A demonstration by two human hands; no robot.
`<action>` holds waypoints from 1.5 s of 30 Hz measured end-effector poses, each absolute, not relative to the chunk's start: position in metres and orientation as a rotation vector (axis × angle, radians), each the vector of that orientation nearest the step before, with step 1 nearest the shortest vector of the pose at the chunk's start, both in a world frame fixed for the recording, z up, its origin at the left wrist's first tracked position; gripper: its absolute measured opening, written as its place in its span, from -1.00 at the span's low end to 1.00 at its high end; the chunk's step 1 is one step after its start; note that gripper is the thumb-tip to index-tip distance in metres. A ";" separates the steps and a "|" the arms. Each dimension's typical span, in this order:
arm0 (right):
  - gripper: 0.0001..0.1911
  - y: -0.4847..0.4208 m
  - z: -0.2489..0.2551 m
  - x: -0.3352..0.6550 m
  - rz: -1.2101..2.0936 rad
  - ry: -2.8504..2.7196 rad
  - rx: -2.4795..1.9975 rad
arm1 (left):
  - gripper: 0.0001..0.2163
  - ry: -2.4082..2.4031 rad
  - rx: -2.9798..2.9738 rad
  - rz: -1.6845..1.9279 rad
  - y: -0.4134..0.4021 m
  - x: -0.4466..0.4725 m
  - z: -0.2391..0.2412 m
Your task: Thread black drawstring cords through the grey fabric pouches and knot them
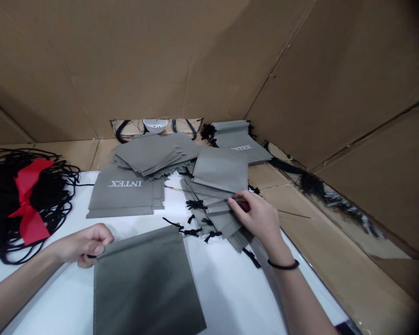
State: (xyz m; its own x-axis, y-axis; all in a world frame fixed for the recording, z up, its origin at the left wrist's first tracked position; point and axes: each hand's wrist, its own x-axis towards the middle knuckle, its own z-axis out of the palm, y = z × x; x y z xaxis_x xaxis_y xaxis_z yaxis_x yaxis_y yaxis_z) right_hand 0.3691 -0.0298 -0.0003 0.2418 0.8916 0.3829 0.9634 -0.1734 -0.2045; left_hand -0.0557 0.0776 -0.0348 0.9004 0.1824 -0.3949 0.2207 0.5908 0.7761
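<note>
A grey drawstring bag (143, 284) lies flat in front of me, with a black cord end (172, 224) sticking out at its top right corner. At the top left corner, my left hand (91, 244) is closed on the black cord, a bit of which shows below the fingers. My right hand (256, 216) pinches a thin dark rod with a red part, mostly hidden by the fingers. This hand is over a pile of grey bags (219, 170) with knotted black cords.
A bundle of black cords (0, 195) tied with a red ribbon (28, 200) lies at left. Grey pouches (157, 151) are stacked behind, one printed INTEX (122, 195). More bags (237, 139) lie at back right. Cardboard walls (143, 60) enclose the white table (237, 293).
</note>
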 end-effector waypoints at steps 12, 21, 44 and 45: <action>-0.78 -0.030 0.010 0.293 0.177 -1.900 -1.600 | -0.54 0.575 0.996 0.034 0.074 -0.044 -0.021; -0.85 -0.028 0.002 0.271 0.518 -1.769 -1.589 | -0.74 0.757 1.156 0.209 0.043 -0.057 -0.003; -0.87 -0.060 -0.019 0.239 -0.042 -2.140 -1.548 | -0.71 1.067 1.764 1.037 0.010 -0.103 -0.009; -0.85 -0.058 -0.021 0.239 -0.043 -2.144 -1.541 | -0.71 1.076 1.770 1.070 0.010 -0.103 -0.009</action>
